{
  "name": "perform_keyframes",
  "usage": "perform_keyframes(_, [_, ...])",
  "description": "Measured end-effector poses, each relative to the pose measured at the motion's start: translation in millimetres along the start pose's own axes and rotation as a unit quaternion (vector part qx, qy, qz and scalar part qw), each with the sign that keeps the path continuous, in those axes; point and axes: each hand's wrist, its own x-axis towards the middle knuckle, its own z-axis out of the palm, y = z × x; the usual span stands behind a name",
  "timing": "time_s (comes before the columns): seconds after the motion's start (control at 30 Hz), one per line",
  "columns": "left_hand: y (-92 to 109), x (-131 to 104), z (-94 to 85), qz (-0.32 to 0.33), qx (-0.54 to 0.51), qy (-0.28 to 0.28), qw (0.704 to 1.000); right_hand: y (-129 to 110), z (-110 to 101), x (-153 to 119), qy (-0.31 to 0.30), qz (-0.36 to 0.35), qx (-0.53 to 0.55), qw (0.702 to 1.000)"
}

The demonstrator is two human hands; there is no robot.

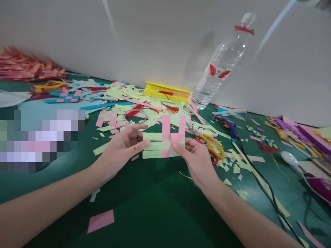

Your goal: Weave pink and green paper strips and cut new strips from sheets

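Partly, your left hand (117, 148) and right hand (198, 159) pinch green strips (153, 137) interlaced with pink strips (166, 124) (upper ends not yet woven).

Right hand (198, 159) here, some fingertips tucked out of sight behind the weave (156, 146)! Print (219, 72) on the bottle (229, 57): too small to read. Left side, a patch (38, 141) of coarse blocks, contents unreadable; above, orange paper (28, 67) cut by the edge. Far right, the purple thing (320, 187) gets sliced too; cord (271, 193) exits bottom.
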Motion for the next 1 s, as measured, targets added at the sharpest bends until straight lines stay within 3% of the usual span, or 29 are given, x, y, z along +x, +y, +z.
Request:
perform_keyframes(0.5, [-5.5,3.0,0.9,-0.082,-0.133,-0.034,0.987,-1.2,3.2,1.1,-0.063,0.040,0.146,0.987])
perform_keyframes(0.67, [2.7,-1.0,4.0,-0.070,-0.116,-0.088,0.987,0.3,3.3,-2.5,-0.102,0.063,0.138,0.983])
perform_keyframes(1.0, [16.3,-6.0,7.8,-0.045,-0.018,-0.096,0.994,4.7,9.2,-8.0,-0.135,0.083,0.118,0.980])
